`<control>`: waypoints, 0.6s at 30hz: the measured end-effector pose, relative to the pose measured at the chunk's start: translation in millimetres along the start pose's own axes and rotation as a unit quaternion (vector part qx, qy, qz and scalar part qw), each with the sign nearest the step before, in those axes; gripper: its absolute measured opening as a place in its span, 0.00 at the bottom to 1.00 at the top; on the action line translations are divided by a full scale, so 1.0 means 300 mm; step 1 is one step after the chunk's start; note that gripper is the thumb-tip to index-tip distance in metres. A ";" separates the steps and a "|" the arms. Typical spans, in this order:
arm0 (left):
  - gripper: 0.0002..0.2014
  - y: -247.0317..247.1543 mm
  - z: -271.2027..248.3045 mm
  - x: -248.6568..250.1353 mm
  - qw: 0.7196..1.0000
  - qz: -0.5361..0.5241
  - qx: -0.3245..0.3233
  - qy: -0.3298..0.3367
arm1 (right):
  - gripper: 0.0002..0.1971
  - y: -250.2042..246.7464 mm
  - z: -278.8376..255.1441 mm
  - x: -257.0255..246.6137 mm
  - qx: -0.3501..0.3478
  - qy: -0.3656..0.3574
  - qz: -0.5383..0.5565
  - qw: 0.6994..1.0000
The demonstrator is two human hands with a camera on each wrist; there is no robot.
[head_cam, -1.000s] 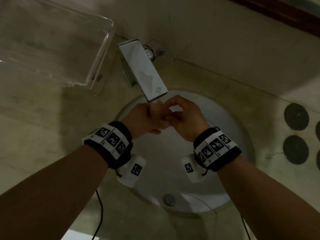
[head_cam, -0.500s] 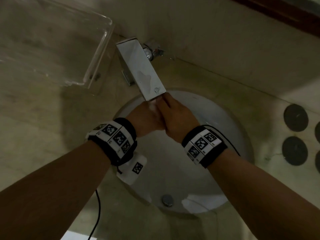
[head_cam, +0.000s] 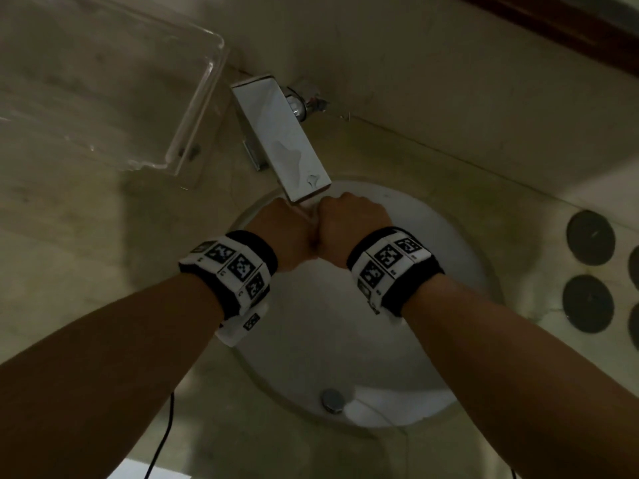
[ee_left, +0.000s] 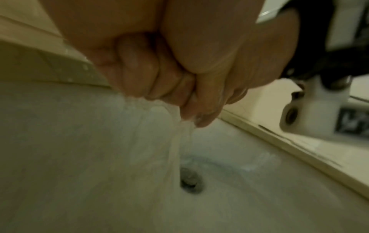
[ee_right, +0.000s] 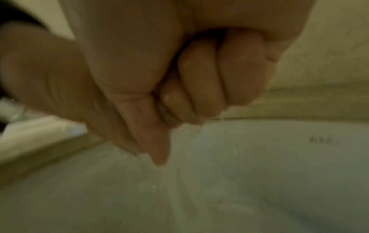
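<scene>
Head view: you are pressing left hand (head_cam: 285, 233) and right hand (head_cam: 351, 228), both curled into empty fists, together under running faucet (head_cam: 283, 146), over sink (head_cam: 446, 243).

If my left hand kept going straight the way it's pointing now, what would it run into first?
Your right hand: your left hand presses against it under the flat chrome tap. Past that, probably the white round basin, though depth is unclear.
</scene>
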State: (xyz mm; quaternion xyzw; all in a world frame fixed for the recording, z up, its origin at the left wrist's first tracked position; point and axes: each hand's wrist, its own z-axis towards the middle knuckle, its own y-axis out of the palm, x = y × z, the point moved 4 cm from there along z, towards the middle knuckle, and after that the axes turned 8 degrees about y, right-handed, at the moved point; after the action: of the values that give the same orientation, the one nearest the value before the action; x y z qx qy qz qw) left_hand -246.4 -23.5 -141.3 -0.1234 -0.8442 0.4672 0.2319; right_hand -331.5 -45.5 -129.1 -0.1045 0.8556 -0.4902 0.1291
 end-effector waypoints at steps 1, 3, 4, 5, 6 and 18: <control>0.07 -0.003 -0.002 0.003 1.000 0.001 0.009 0.000 | 0.10 0.004 0.007 0.002 -0.028 0.019 0.018 0.999; 0.07 -0.002 -0.010 0.007 1.000 -0.013 0.026 -0.009 | 0.12 0.021 0.025 0.010 -0.086 0.057 0.054 0.993; 0.07 0.003 -0.009 0.007 0.999 -0.018 0.032 -0.016 | 0.14 0.032 0.033 0.014 -0.111 0.070 0.072 0.989; 0.07 0.010 -0.008 0.004 0.999 -0.022 0.036 -0.023 | 0.14 0.041 0.040 0.015 -0.133 0.078 0.090 0.984; 0.07 0.015 -0.008 0.001 0.998 -0.026 0.039 -0.030 | 0.14 0.050 0.045 0.018 -0.151 0.085 0.109 0.979; 0.04 0.013 -0.009 -0.044 0.968 -0.177 0.159 -0.078 | 0.09 0.077 0.040 0.057 -0.113 0.141 0.338 0.924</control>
State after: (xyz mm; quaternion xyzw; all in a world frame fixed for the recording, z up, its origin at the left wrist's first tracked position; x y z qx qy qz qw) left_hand -233.8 -25.1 -147.2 0.1029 -0.7828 0.5554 0.2609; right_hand -344.9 -48.8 -156.9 0.2473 0.8993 -0.3267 0.1529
